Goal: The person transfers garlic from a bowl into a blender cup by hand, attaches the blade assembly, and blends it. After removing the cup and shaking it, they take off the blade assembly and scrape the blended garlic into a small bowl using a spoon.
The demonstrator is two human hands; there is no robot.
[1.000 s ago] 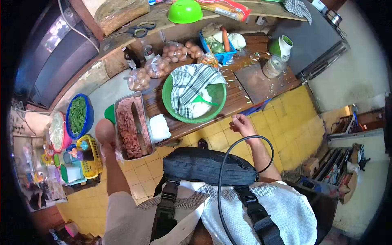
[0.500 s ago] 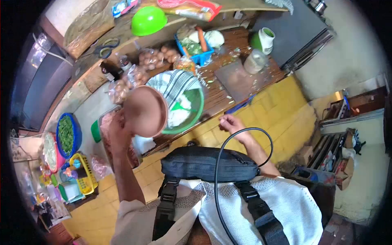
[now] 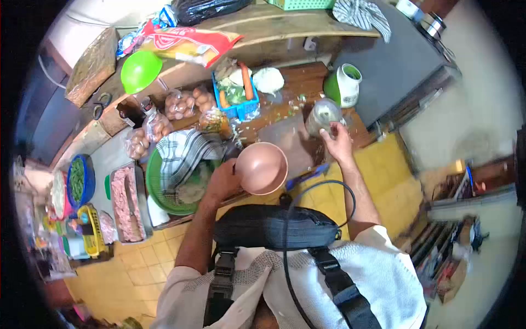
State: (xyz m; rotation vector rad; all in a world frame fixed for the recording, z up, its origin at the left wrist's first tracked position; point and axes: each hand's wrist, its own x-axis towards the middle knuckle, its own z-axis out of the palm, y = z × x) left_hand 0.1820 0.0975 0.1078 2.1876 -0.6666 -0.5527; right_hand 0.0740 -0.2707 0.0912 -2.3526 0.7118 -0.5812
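Observation:
My left hand [image 3: 222,182] is closed on the left side of a pinkish-brown bowl [image 3: 262,168], which is tipped so that its inside faces me. Its inside looks bare. My right hand [image 3: 338,142] has its fingers bent against the near side of a clear jar [image 3: 323,116] with pale contents. The jar stands by the far right corner of a cutting board [image 3: 287,140]. Left of the bowl, a green basket [image 3: 155,183] is partly covered by a checked cloth [image 3: 186,156].
A blue basket [image 3: 241,112] of vegetables and a white-and-green container [image 3: 349,90] stand farther back. Bags of eggs [image 3: 181,104] lie to the left. A metal tray of pink minced meat [image 3: 127,205] is at the left edge. A black cable [image 3: 292,219] loops before my chest.
My left hand has carried the bowl right, from over the basket to the counter's front edge. My right hand has reached forward to the jar. The view has shifted.

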